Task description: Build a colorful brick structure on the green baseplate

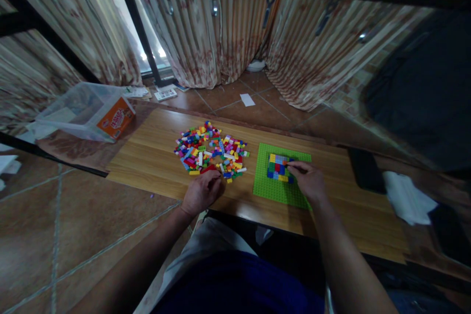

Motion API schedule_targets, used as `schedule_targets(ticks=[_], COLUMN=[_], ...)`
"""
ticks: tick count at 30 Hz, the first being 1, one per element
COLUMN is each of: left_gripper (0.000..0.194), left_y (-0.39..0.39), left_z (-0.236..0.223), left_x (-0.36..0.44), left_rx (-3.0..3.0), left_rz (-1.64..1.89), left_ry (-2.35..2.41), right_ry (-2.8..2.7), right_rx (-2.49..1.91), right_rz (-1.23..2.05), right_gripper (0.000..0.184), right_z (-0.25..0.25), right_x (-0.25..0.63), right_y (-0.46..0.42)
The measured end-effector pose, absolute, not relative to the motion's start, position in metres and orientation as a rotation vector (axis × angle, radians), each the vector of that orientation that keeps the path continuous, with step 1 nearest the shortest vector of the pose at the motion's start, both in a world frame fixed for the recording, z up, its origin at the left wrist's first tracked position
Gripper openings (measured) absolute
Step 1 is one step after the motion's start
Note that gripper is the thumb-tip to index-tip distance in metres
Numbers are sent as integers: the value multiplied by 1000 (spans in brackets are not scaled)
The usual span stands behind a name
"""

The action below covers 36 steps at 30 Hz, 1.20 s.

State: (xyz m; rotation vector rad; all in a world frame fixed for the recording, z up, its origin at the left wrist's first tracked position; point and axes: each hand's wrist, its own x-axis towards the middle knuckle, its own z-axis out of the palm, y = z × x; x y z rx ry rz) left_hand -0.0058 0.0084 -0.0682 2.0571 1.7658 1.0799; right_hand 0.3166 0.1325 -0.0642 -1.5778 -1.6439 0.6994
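Note:
A green studded baseplate (263, 184) lies on the wooden bench, bearing a flat, roughly square patch of multicoloured toy bricks (277, 168). My right hand (308, 180) reaches over the plate from the right. Its thumb and fingers pinch together at the patch's right side, on what looks like a small toy brick mostly hidden by the fingertips. My left hand (203, 190) is closed at the near edge of a loose heap of mixed bricks (195, 149). Beside its knuckles shows a red brick (209, 169). Whatever the curled left fingers hold is hidden.
A clear plastic bin (79, 125) with an orange label stands beyond the left end of the bench (143, 157). On the right lie a black flat object (366, 170) and a white cloth or bag (408, 196). Curtains (239, 34) hang behind; paper (247, 100) lies on the floor.

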Motion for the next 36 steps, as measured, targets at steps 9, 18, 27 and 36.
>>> schedule_targets(ticks=[9, 18, 27, 36], left_gripper=[14, 14, 14, 14], left_y=[9, 9, 10, 10], left_z=[-72, -71, -70, -71], left_x=[-6, -6, -5, -5], left_rx=[2045, 2044, 2058, 2054], left_rz=[1082, 1088, 1090, 1071], left_ry=[1783, 1780, 1780, 1802], right_ry=[-1516, -1587, -1519, -1519], right_rx=[-1547, -1567, -1562, -1573], right_rz=[762, 738, 809, 847], right_gripper=[29, 31, 30, 32], right_z=[-69, -63, -63, -60], right_x=[315, 317, 318, 317], right_y=[130, 130, 130, 132])
